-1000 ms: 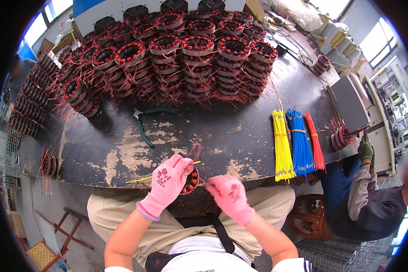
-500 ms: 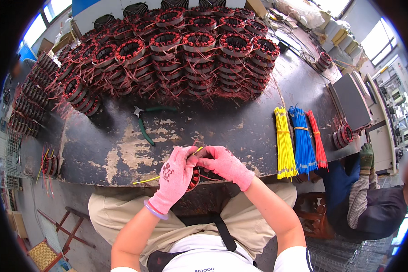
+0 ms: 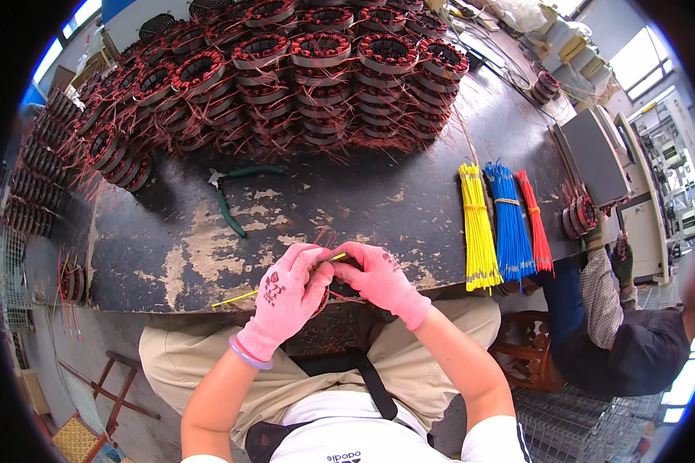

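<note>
While stacked rings crowd the surface at twelve o'clock, pliers lie toward eleven, coloured bundles at two. Slanting from seven, the left grip is closed round a yellow strand, a wound ring just beneath; from five, the right grip meets it, fingers curled, its hold hidden.

Ring stacks: far side of bench
Pliers: before the stacks
Wire bundles: right of pliers
Left hand, right hand: near edge
</note>
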A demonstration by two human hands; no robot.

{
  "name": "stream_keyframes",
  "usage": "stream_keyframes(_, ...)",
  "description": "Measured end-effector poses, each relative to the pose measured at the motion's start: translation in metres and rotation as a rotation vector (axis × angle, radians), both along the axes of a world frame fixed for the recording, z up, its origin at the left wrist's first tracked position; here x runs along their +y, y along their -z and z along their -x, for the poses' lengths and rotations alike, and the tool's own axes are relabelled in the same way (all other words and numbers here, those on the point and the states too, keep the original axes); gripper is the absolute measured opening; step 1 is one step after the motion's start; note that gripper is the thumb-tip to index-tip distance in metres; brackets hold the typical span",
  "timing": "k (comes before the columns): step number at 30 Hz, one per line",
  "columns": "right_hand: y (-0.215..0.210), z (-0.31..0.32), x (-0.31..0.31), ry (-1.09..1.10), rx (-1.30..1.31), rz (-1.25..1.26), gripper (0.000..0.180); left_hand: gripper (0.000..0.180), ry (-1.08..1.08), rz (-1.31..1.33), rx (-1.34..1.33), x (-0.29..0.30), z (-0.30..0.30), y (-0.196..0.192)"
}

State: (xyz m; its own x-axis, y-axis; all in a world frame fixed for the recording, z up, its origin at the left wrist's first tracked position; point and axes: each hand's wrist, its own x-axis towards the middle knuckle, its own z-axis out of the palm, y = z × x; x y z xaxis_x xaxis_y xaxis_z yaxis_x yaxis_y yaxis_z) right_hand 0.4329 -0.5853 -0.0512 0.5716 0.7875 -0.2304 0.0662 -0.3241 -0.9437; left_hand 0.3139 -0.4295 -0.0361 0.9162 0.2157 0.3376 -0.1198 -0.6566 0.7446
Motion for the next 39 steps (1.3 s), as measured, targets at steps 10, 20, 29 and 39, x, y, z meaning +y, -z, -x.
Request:
stream_keyframes(10,-0.002,0.033,-0.026,0.292,-0.117,-0.153,0.017,0.019,0.100,-0.031,0.013,0.004,0.002,0.003)
stream_keyframes(20,-0.014,0.024,-0.024,0.190,-0.709,-0.225,0.018,0.018,0.140,-0.225,0.069,0.001,0.003,-0.015)
stream_keyframes(29,-0.028,0.017,-0.025,0.168,-0.183,-0.135,0.015,0.018,0.117,-0.259,0.041,-0.004,0.000,-0.011)
stream_keyframes(39,-0.005,-0.014,-0.017,0.066,0.204,-0.076,0.018,0.018,0.070,-0.206,-0.006,-0.013,-0.005,0.003)
